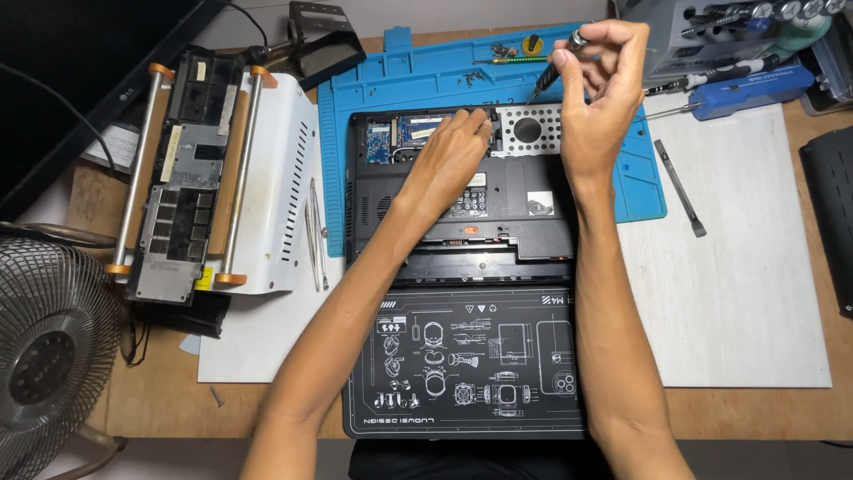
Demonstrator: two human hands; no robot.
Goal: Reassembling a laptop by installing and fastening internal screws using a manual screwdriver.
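An upside-down black laptop [498,200] lies on a blue work mat [426,80], its bottom covers off, showing a blue circuit board [404,133] and a perforated silver drive cage [533,129]. My left hand [453,156] rests on the laptop, fingertips pressing at the left edge of the drive cage. My right hand [600,89] is raised above the cage and grips a small screwdriver [558,62] by its top, the tip angled down toward the cage.
A black printed mat [471,356] lies in front of the laptop. Left are a white perforated metal plate [284,178] carrying removed parts, tweezers [314,231] and a fan [44,356]. Right lie a pry tool [680,187] and a blue screwdriver set [746,84].
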